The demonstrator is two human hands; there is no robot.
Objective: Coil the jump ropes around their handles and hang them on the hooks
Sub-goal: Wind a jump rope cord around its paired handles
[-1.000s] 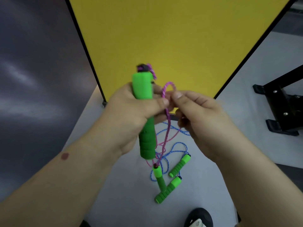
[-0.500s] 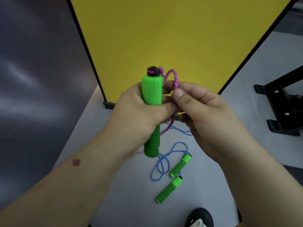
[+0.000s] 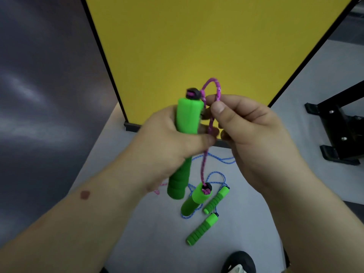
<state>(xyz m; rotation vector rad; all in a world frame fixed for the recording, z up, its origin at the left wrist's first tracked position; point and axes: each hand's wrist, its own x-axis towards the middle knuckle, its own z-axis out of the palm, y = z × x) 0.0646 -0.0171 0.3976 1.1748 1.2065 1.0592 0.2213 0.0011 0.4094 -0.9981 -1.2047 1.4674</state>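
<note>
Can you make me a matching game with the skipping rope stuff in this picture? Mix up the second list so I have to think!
Things:
1. pink rope
2. blue rope
3. big green handle
4. shoe

Where or how:
A. lying loose on the floor
B. pinched in the right hand
C. at the bottom edge of the picture
D. gripped upright in the left hand

Pairs: 1-B, 2-A, 3-D, 4-C
</note>
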